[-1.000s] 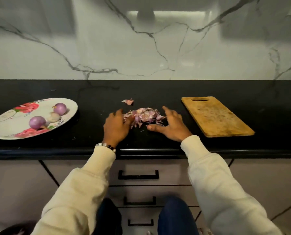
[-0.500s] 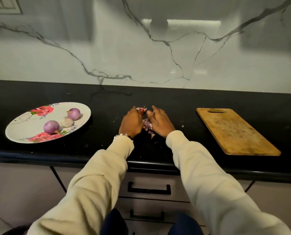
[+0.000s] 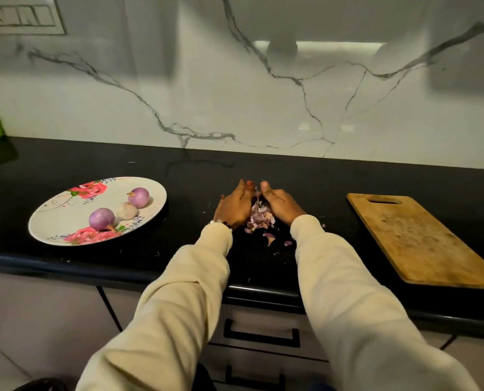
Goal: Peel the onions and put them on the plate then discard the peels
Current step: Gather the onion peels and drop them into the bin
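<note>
Peels (image 3: 259, 218) newly heaped, pale purple flakes cupped between straight-fingered left hand (image 3: 233, 206) and right hand (image 3: 282, 204).

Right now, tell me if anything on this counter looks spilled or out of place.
A few loose peel scraps lie on the black counter, just outside the peel pile cupped between the left hand and right hand. Nothing else stands out.

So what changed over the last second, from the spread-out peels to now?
Both hands, left and right, closed in from either side, scooping the peels into a tight pile between them. A few scraps lie nearer the edge. Plate, onions and board stayed put.
</note>
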